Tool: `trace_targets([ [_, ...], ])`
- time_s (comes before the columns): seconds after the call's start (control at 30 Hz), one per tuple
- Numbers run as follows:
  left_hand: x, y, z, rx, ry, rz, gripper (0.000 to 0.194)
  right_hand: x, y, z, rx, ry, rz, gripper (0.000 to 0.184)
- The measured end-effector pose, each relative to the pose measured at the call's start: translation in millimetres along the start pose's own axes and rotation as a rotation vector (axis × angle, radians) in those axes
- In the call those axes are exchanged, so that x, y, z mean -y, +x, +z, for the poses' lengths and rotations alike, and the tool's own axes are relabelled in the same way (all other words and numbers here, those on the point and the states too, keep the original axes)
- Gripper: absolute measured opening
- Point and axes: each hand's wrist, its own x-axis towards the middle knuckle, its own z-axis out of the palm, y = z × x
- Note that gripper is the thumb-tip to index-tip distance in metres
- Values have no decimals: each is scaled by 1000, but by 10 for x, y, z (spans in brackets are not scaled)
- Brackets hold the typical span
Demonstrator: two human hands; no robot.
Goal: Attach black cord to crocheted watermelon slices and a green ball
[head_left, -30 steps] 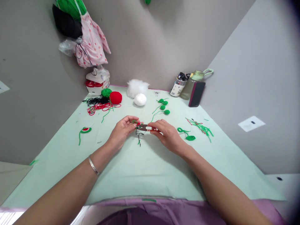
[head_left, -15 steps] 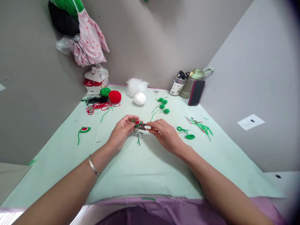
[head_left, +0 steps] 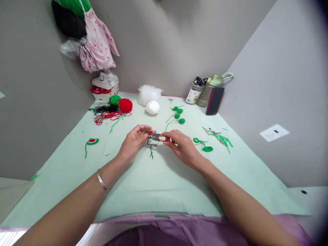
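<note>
Between the thumb and fingers of my left hand [head_left: 133,140] is a small red and green crochet piece [head_left: 150,132], partly hidden by the fingers. My right hand [head_left: 180,145] is closed around a pair of thread snips [head_left: 162,138], their blades pointing left and reaching the crochet piece. A black thread [head_left: 151,145] hangs below the blades toward the cloth, with a short green strand near its lower end. Off to the left lies a crocheted watermelon slice [head_left: 92,141] with a green tail.
Red yarn [head_left: 125,106], green yarn and black strands sit at back left, beside a white yarn ball [head_left: 152,107] and stuffing [head_left: 149,95]. Several green crochet balls [head_left: 181,121], green crochet pieces [head_left: 207,149] and yarn scraps [head_left: 222,139] lie rightward. A phone [head_left: 215,101] leans against a bottle [head_left: 204,96].
The snips' handles have spread slightly apart in my right hand. Both hands stay in nearly the same place, the crochet piece still held in the left.
</note>
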Motion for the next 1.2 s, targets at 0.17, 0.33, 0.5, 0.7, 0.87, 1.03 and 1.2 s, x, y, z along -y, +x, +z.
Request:
trace_targets([
  [0.17, -34, -3, 30, -3, -60, -44, 19, 13, -4, 28, -15, -80, -66, 18],
  [0.33, -42, -9, 36, -24, -31, -42, 21, -11, -4, 12, 14, 8, 6, 18],
  [0.5, -43, -15, 34, -29, -24, -49, 21, -8, 6, -8, 39, 53, 52, 16],
  [0.7, -35, -9, 31, -33, -13, -51, 22, 11, 4, 27, -16, -84, -67, 19],
  [0.87, -8, 5, 23, -24, -26, -52, 22, 11, 6, 30, -18, -129, -94, 19],
  [1.03, -9, 3, 24, -13, -27, -71, 21, 10, 7, 21, -1, -99, -80, 18],
  [1.2, -17, -2, 18, 14, -45, -50, 21, -30, 20, -20, 26, 117, 34, 14],
])
